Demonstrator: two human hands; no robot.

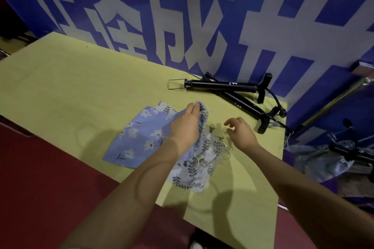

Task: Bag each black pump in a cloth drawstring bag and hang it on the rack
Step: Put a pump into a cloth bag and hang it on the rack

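1. Near edge: yellow-green table (60, 79) runs diag. across the view; dark red floor (40, 178) below/left of it.
2. Pale leaf-print bag (194, 168) lies flat on table, nearest the person, partly under the L forearm.
3. Blue flower-print bag (137, 137) lies just left of it; the two overlap.
4. L hand (186, 125) pinches the gathered mouth of a bag, fingers curled round the ruffled hem, lifting it off the table. Looks like the leaf-print one, but hem is blurred, not certain.
5. R hand (240, 131) hovers just right of the bags, fingers loosely curled, holds nothing.
6. Small metal bits (220, 139) on table betw. the hands; too small to ID.
7. Far side: two black pumps (222, 85) lie crossed at the table's back edge against the blue/white banner wall (182, 16), unbagged, well apart from both hands.
8. Far R, off table: another pump in a pale bag (332, 159), blurred.
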